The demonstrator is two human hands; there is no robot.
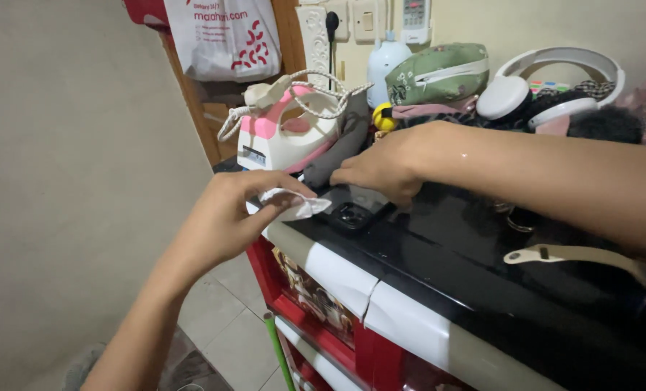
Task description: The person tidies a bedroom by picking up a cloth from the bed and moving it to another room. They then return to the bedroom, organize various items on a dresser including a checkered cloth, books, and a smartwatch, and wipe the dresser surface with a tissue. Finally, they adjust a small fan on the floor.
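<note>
My left hand (229, 213) pinches a crumpled white tissue (292, 203) at the near left corner of a black cabinet top (438, 246). My right hand (381, 165) reaches across from the right and rests its fingers on a black phone (353, 211) that lies flat on the top, camera side up. The tissue touches the edge of the phone. A rolled dark grey cloth (337, 148) lies just behind my right hand's fingers.
A pink and white clothes iron (283, 130) with a wound cord stands at the back left. Behind sit a green zip pouch (438, 72), white headphones (547, 90) and a white bottle (386, 61). A beige strap (576, 255) lies at right. Red drawers (315, 304) front the cabinet.
</note>
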